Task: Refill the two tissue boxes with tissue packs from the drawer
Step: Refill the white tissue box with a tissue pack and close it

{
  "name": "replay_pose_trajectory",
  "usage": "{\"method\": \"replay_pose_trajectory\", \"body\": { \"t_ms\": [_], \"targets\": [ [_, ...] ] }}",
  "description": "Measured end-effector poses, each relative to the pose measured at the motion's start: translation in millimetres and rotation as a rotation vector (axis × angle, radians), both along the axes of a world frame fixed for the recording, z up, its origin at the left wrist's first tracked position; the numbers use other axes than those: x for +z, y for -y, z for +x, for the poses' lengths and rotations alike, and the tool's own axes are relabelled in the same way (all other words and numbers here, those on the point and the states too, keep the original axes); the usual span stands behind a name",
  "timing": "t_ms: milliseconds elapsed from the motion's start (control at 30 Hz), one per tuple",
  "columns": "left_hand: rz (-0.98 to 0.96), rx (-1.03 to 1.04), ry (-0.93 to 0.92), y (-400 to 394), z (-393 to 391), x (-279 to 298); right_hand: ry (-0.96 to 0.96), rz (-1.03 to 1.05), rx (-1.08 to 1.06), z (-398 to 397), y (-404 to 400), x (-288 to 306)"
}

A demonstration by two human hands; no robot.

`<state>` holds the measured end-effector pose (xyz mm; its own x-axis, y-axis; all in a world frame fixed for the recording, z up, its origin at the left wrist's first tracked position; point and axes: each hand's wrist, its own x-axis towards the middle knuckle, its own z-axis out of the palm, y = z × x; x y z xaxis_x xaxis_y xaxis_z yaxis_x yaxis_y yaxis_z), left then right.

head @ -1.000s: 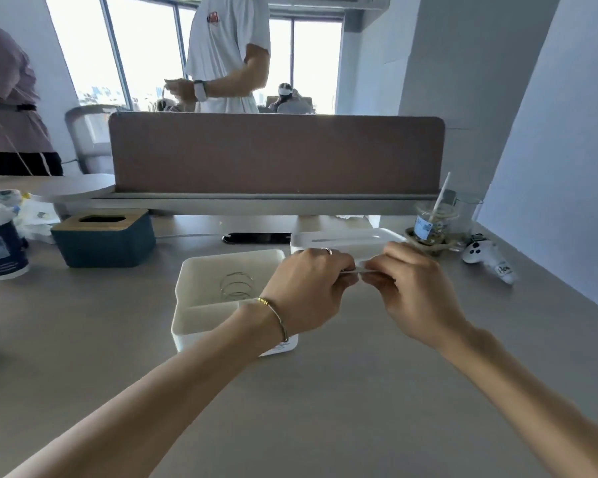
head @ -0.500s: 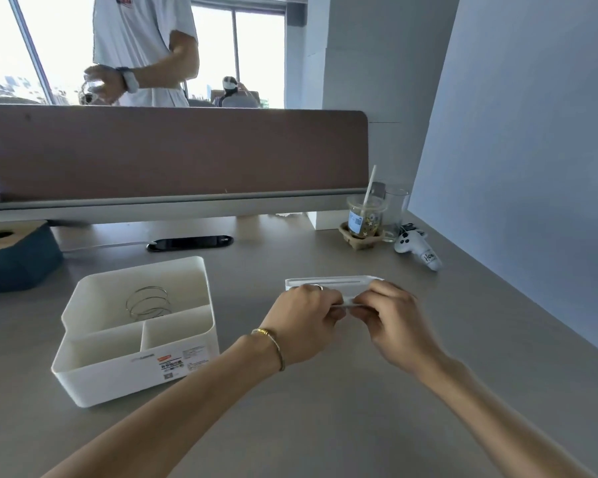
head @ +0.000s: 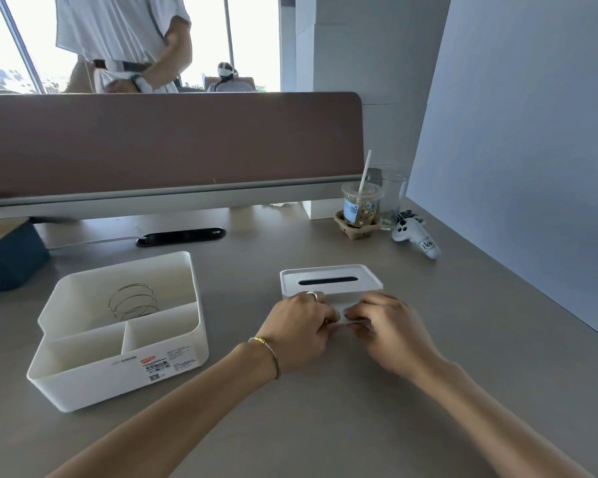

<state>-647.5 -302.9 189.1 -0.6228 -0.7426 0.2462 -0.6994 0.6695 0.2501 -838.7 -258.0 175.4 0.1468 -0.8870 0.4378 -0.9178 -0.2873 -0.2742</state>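
Flat white plastic lid with a slot lay on the grey desk, right of the open white compartment box; coiled wire spring sat in its rear compartment.

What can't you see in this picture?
- Head view: near edge of the white lid, covered by the left hand and right hand.
- Blue tissue box, cut off by the left edge.
- Label on the white box, too small to read.
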Motion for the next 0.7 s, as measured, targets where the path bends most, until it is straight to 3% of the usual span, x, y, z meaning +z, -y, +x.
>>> {"method": "replay_pose_trajectory", "body": {
  "t_ms": [400,700],
  "targets": [
    [-0.056,0.058,-0.022,-5,12,18,-0.006,0.003,-0.051,15,-5,30],
    [-0.197,0.210,-0.044,-7,87,63,-0.020,-0.050,0.038,92,9,71]
  ]
}}
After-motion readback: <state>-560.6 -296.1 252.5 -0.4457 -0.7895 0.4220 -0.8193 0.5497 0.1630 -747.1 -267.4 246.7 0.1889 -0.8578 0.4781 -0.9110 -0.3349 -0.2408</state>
